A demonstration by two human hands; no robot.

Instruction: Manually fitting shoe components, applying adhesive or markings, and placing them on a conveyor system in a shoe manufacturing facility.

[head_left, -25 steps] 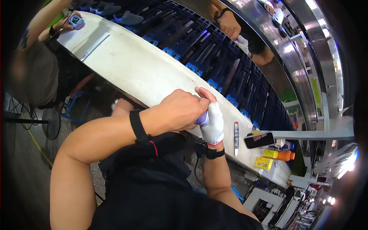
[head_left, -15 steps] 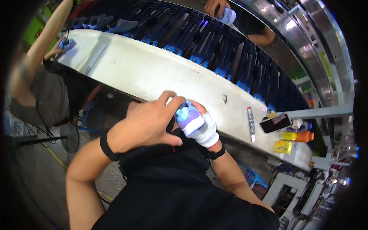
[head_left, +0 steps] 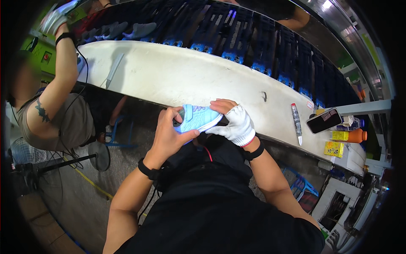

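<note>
A light-blue sneaker (head_left: pixel 196 118) with a strap, purple laces and a white sole is held between my two hands, its side turned up toward me. My bare left hand (head_left: pixel 165 132) grips the heel end, thumb along the sole edge and fingers by the ankle opening. Around the toe end closes my right hand (head_left: pixel 235 124), which wears a white knit glove with bare fingertips. The shoe is above the near edge of the white bench (head_left: pixel 165 76). The sole's underside is hidden.
Beyond the bench runs a dark slatted conveyor (head_left: pixel 211 31), with several grey shoes (head_left: pixel 141 30) at its left. A knife-like tool (head_left: pixel 113 70), a red-capped marker-like tool (head_left: pixel 297 122), a phone (head_left: pixel 324 121) and an orange bottle (head_left: pixel 357 136) lie on the bench. A co-worker (head_left: pixel 63 101) sits at left beside a fan.
The sneaker has turned from heel-on to side-on. My left hand, spread beside it before, now grips its heel end. The co-worker's gloved hand has come up at far left.
</note>
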